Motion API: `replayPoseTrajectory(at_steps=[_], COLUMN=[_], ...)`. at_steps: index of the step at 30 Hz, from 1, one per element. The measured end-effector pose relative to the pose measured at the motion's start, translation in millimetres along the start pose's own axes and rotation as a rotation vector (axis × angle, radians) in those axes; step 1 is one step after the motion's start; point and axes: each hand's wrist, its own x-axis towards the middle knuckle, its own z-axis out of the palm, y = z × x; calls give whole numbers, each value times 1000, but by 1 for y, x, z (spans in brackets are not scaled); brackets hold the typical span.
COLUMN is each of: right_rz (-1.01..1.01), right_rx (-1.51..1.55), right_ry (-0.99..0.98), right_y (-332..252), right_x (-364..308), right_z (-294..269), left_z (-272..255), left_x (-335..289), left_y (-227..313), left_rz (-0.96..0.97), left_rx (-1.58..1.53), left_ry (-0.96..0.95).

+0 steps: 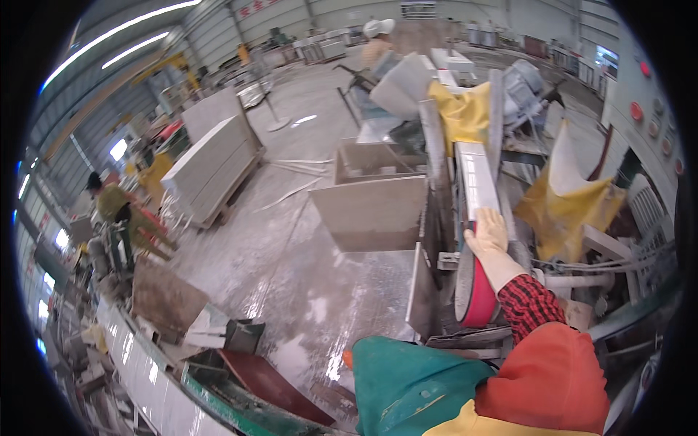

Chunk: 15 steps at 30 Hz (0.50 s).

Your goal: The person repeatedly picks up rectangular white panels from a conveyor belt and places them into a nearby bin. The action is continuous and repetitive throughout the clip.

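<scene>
My right hand, in a pale glove below a red-and-black checked cuff, lies flat at the near end of a long, glossy white strip, possibly stone. Its fingers stretch forward and the thumb is apart on the left side. The strip rests on a narrow conveyor belt with a red-pink side and rounded near end. Farther along, the strip runs under a yellow sheet between two upright boards. My left hand is not seen; a teal covering and a red covering fill the lower edge.
A control panel with red buttons stands at right. Left of the belt is an open box of stone boards. Stacked pale slabs lean farther left. One person stands at far left, another works beyond the machine.
</scene>
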Motion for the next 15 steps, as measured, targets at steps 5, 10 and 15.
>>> replayPoseTrajectory(at_steps=[5,10,15], right_rz=[18,14,-13], right_rx=[-16,-4,-7], right_ry=[-59,-86,-83], right_y=[1,-7,-6], right_x=[-7,-12,-17], right_z=[-11,-20,-21], left_z=[3,0,16], left_x=[10,15,11], left_y=[10,6,-3], left_rz=[-2,23,68], left_rx=[-53,-54,-13], left_ry=[91,119,149])
